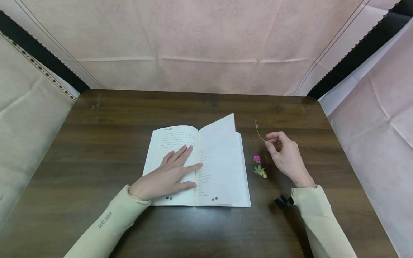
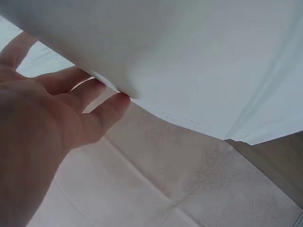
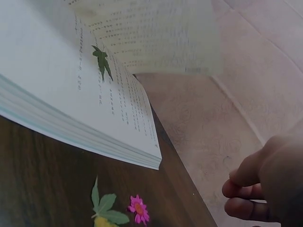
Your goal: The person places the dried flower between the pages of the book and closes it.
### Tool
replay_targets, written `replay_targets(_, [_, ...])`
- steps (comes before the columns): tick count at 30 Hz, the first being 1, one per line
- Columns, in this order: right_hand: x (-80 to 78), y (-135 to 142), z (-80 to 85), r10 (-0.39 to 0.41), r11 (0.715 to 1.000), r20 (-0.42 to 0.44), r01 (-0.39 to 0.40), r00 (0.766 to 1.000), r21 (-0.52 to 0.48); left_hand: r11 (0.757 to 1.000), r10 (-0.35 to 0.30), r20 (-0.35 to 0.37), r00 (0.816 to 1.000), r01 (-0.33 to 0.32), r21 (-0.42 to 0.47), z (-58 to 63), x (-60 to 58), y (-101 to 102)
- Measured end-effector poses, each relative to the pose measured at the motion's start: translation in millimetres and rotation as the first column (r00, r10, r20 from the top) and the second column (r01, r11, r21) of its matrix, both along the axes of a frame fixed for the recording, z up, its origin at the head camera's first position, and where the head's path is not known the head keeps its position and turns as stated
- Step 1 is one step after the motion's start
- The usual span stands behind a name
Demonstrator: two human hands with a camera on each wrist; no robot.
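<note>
An open book (image 1: 222, 168) lies on the dark wooden table. My left hand (image 1: 171, 175) rests across its middle with fingers spread; in the left wrist view the fingertips meet a page edge (image 2: 156, 111). Right of the book, my right hand (image 1: 285, 156) pinches a thin dried flower sprig (image 1: 259, 132) by its stem between thumb and fingertips. Just left of that hand lie a pink flower (image 1: 256, 158) and a green leaf (image 1: 258, 169) with a small yellow flower (image 1: 264, 175). A dark green leaf (image 3: 101, 62) is on a page under a raised sheet (image 3: 161, 38), in the right wrist view.
Pale pink cloth (image 1: 193, 43) hangs behind the table (image 1: 96, 150) and along both sides. A small black device (image 1: 283, 201) sits at the right sleeve cuff. One page corner (image 1: 226, 122) sticks up past the book's top edge.
</note>
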State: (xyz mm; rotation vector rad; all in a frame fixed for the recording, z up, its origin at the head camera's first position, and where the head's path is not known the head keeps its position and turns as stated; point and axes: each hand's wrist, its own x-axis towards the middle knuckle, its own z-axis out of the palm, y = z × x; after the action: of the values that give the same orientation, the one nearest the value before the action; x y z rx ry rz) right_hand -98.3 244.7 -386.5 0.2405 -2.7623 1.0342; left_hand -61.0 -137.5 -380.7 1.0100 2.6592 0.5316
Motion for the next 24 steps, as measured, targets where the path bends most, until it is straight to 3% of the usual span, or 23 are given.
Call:
replay_targets(17, [3.1, -15, 2.3, 0.029, 0.999, 0.019, -0.028, 0.999, -0.045, 1.0, 0.008, 0.013, 1.0, -0.008, -0.015, -6.2, 1.8, 1])
replay_targets(24, [5.0, -27, -1.4, 0.084, 0.995, -0.008, -0.084, 0.996, -0.044, 1.0, 0.007, 0.009, 1.0, -0.007, -0.021, -4.1, 3.3, 2])
